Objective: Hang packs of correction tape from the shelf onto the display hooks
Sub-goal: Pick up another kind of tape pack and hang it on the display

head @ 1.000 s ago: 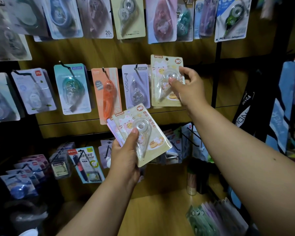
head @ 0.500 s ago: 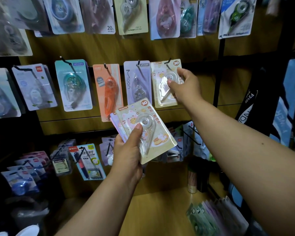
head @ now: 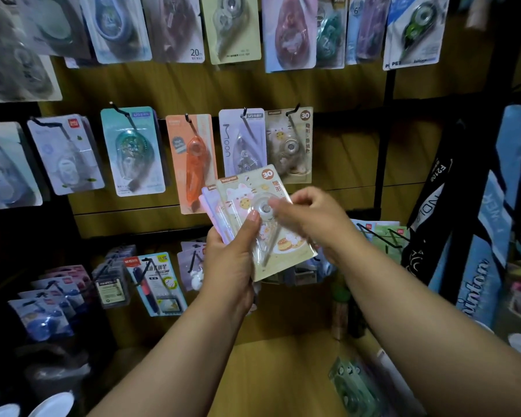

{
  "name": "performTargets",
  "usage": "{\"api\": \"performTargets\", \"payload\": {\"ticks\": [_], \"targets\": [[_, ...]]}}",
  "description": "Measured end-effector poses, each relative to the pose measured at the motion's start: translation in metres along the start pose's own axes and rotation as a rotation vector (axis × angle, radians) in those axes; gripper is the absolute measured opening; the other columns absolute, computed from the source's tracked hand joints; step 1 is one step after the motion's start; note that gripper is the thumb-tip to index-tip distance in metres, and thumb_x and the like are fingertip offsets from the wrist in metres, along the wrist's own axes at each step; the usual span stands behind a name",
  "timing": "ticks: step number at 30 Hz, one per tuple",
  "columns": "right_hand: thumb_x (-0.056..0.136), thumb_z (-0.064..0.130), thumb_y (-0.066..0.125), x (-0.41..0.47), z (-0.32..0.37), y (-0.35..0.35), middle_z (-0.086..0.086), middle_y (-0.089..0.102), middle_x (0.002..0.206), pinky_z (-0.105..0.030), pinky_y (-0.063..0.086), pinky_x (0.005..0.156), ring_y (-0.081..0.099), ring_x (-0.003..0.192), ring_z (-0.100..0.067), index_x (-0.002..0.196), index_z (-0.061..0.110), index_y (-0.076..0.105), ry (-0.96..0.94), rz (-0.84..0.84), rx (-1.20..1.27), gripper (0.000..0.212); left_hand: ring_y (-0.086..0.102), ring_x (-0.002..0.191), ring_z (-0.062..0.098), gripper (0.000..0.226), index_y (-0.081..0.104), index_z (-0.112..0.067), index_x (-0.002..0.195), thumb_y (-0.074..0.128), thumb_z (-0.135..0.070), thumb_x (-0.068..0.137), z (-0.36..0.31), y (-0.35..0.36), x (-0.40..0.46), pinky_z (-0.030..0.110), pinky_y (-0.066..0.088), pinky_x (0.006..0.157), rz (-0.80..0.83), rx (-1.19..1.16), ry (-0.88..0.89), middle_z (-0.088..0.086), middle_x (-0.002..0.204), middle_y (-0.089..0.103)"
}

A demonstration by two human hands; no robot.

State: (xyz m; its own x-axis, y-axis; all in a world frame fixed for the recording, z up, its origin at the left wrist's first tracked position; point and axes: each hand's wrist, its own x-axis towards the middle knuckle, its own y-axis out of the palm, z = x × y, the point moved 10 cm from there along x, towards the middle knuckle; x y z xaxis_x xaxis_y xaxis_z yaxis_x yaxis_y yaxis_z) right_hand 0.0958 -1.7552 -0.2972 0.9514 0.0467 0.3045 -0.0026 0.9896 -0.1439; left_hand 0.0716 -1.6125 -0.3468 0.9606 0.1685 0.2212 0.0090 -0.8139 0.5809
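Note:
My left hand [head: 227, 263] grips a small stack of correction tape packs, thumb across the front. The top pack [head: 278, 248] is cream with a cat picture and a "30" badge; purple packs [head: 212, 203] show behind it. My right hand [head: 309, 219] is on the top pack, fingers curled at its right edge and over the clear blister. On the middle row a matching cream pack [head: 291, 145] hangs from a black hook [head: 292, 111], at the right end of the row.
Other hung packs fill the middle row: purple "Moon" pack [head: 241, 139], orange pack [head: 193, 161], teal pack [head: 131, 152]. More packs hang above and on lower hooks [head: 154, 281]. A wooden shelf [head: 268, 371] lies below. Bags [head: 463, 212] hang at the right.
My right hand let go of the cream pack, which now hangs on the hook, and came down to the stack in my left hand. The left hand rose slightly.

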Motion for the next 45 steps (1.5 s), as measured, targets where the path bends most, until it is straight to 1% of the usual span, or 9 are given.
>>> {"api": "performTargets", "payload": {"ticks": [3, 7, 10, 13, 17, 22, 28, 35, 45], "targets": [[0.072, 0.024, 0.081, -0.007, -0.01, 0.002, -0.005, 0.07, 0.081, -0.021, 0.049, 0.049, 0.065, 0.061, -0.013, 0.087, 0.008, 0.061, 0.026, 0.01, 0.088, 0.03, 0.073, 0.093, 0.033, 0.053, 0.054, -0.015, 0.131, 0.071, -0.022, 0.081, 0.0, 0.005, -0.003, 0.047, 0.059, 0.069, 0.018, -0.036, -0.019, 0.013, 0.114, 0.071], [0.076, 0.018, 0.077, -0.006, -0.013, -0.008, -0.016, 0.073, 0.095, -0.039, 0.059, 0.075, 0.072, 0.086, -0.03, 0.092, 0.004, 0.062, 0.02, -0.032, 0.204, 0.026, 0.071, 0.098, 0.031, 0.037, 0.055, -0.013, 0.129, 0.059, -0.024, 0.094, -0.001, 0.009, -0.004, 0.052, 0.06, 0.075, 0.013, -0.084, -0.037, 0.013, 0.115, 0.071], [0.078, 0.018, 0.076, -0.004, -0.018, -0.015, -0.016, 0.074, 0.094, -0.047, 0.056, 0.085, 0.07, 0.091, -0.034, 0.088, 0.009, 0.063, 0.012, -0.061, 0.253, 0.018, 0.072, 0.098, 0.029, 0.034, 0.055, -0.014, 0.129, 0.056, -0.024, 0.097, -0.001, 0.005, -0.004, 0.053, 0.058, 0.082, -0.012, -0.038, -0.034, 0.011, 0.114, 0.072], [0.079, 0.015, 0.076, 0.0, -0.012, -0.031, -0.012, 0.073, 0.099, -0.045, 0.057, 0.084, 0.072, 0.09, -0.028, 0.095, 0.014, 0.062, -0.065, -0.156, 0.273, 0.022, 0.073, 0.094, 0.025, 0.03, 0.056, -0.017, 0.126, 0.055, -0.027, 0.097, -0.003, -0.002, -0.004, 0.045, 0.06, 0.075, -0.063, 0.023, -0.004, 0.006, 0.113, 0.073], [0.078, 0.018, 0.076, 0.011, 0.016, -0.059, -0.007, 0.071, 0.106, -0.037, 0.059, 0.075, 0.072, 0.089, -0.022, 0.117, 0.03, 0.046, -0.219, -0.269, 0.217, 0.051, 0.071, 0.098, 0.03, 0.031, 0.057, -0.015, 0.127, 0.055, -0.026, 0.098, -0.009, -0.009, -0.003, 0.046, 0.06, 0.075, -0.105, 0.025, 0.024, 0.009, 0.116, 0.071], [0.082, 0.018, 0.073, 0.036, 0.054, -0.078, -0.001, 0.064, 0.118, -0.023, 0.054, 0.057, 0.068, 0.098, -0.021, 0.123, 0.029, 0.051, -0.359, -0.354, 0.114, 0.048, 0.071, 0.099, 0.029, 0.031, 0.057, -0.015, 0.125, 0.056, -0.028, 0.097, -0.009, -0.01, -0.002, 0.043, 0.06, 0.074, -0.114, 0.037, 0.018, 0.009, 0.116, 0.071], [0.081, 0.023, 0.075, 0.062, 0.064, -0.075, 0.007, 0.059, 0.116, -0.046, 0.057, 0.087, 0.059, 0.115, -0.018, 0.122, 0.02, 0.06, -0.369, -0.37, 0.032, 0.044, 0.075, 0.073, 0.019, 0.027, 0.058, -0.015, 0.121, 0.057, -0.028, 0.097, -0.004, -0.009, -0.003, 0.035, 0.06, 0.057, -0.106, 0.045, 0.007, 0.006, 0.103, 0.074], [0.084, 0.022, 0.071, 0.068, 0.064, -0.07, 0.009, 0.056, 0.114, -0.036, 0.057, 0.087, 0.057, 0.114, -0.016, 0.124, 0.019, 0.058, -0.363, -0.378, 0.01, 0.042, 0.074, 0.073, 0.017, 0.027, 0.058, -0.015, 0.121, 0.058, -0.026, 0.097, -0.002, -0.012, -0.001, 0.032, 0.058, 0.056, -0.115, 0.039, -0.003, 0.005, 0.104, 0.074], [0.085, 0.018, 0.069, 0.097, 0.053, -0.055, -0.003, 0.057, 0.13, -0.043, 0.054, 0.093, 0.061, 0.111, -0.024, 0.134, 0.018, 0.051, -0.278, -0.318, -0.143, 0.052, 0.074, 0.08, 0.02, 0.027, 0.058, -0.015, 0.122, 0.057, -0.026, 0.097, -0.003, -0.006, -0.003, 0.031, 0.058, 0.056, -0.09, 0.014, -0.009, 0.008, 0.109, 0.073]]}}
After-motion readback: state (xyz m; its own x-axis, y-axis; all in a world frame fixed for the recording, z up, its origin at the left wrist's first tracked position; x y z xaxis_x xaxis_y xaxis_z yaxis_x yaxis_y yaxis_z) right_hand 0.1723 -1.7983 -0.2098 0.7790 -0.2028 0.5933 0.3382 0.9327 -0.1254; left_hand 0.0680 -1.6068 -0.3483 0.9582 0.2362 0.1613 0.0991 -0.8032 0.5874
